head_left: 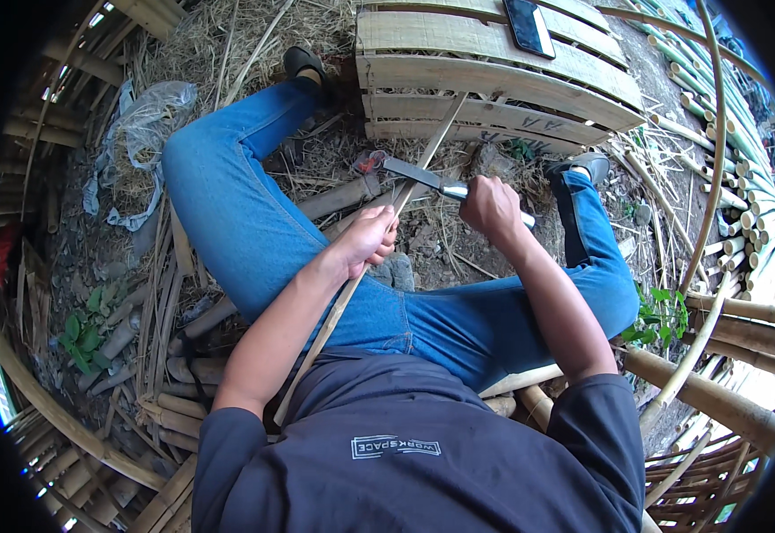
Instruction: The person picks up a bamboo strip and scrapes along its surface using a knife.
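Observation:
My left hand (368, 238) is closed around a long, narrow bamboo strip (321, 336). The strip slants from beside my left upper arm, across my lap, up to the side of a wooden crate (485, 75). In my closed right hand (494, 209) is the handle of a knife with a straight, blunt-ended blade (412, 172). The blade points left and lies across the strip, just beyond my left hand. Whether its edge has cut into the bamboo I cannot tell. My fingers hide part of the strip and of the handle.
A phone (529, 28) lies on top of the crate. Cut green bamboo poles (734, 160) are stacked at the far right. Crumpled clear plastic (152, 120) lies left of my bent leg. Dry straw, bamboo pieces and stones (394, 272) cover the ground between my legs.

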The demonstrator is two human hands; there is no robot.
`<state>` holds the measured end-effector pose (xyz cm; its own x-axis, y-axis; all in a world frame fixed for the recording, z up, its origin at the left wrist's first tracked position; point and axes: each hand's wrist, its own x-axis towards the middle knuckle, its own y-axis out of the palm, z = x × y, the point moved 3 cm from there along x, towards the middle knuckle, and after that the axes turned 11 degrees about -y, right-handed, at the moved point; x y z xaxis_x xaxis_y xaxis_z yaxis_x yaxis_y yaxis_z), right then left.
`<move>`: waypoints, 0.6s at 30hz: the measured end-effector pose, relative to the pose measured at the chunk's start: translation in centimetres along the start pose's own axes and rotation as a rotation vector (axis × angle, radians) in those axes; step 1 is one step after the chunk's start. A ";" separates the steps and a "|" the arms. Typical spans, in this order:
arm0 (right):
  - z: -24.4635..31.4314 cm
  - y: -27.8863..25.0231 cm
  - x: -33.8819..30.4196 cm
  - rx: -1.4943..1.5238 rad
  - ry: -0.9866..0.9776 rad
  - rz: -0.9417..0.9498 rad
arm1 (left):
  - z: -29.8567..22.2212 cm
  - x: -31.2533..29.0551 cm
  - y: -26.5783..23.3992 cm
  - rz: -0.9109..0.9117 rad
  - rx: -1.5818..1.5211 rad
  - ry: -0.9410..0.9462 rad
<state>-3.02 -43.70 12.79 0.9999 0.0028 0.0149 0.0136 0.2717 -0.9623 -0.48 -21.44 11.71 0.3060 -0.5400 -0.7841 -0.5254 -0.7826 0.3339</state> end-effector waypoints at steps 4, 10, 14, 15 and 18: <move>-1.2 0.4 0.7 -0.013 0.095 -0.016 | 0.0 -0.4 0.2 -0.020 -0.006 0.005; -2.8 -0.6 0.8 0.030 0.135 0.021 | 0.1 -0.7 0.0 0.015 -0.051 -0.020; -2.9 -0.5 0.5 0.075 0.096 -0.017 | -0.1 -0.7 0.0 0.031 -0.067 -0.024; -2.6 -0.7 0.3 0.107 0.054 -0.053 | -0.1 -0.7 0.0 0.033 -0.080 -0.029; -1.0 -1.9 -0.4 0.203 -0.116 -0.044 | -0.1 -0.7 -0.4 0.032 -0.082 -0.034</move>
<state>-3.47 -45.23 14.33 0.9907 0.0942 0.0976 0.0433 0.4622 -0.8857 -0.41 -20.78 12.21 0.2625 -0.5555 -0.7890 -0.4675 -0.7885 0.3997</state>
